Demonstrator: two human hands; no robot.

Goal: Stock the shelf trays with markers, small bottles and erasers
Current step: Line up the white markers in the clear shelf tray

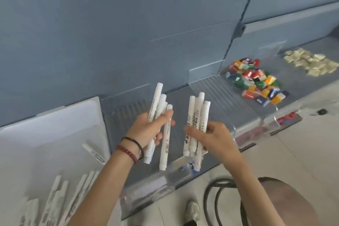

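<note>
My left hand [148,130] grips a bunch of several white markers [156,104], their ends fanned up and down. My right hand [216,137] holds a second bunch of white markers [198,115] upright. Both bunches hang above the clear ribbed shelf tray [128,112] in the middle. To the right, a clear tray holds a pile of small colourful bottles [256,80]. Farther right lies a heap of pale wrapped erasers [311,62].
A white bin [55,134] at the left holds one loose marker [93,153], with more white markers [60,198] at the bottom left. Black cable loops [216,196] and a shoe [192,209] are on the floor below. A blue back wall stands behind the shelf.
</note>
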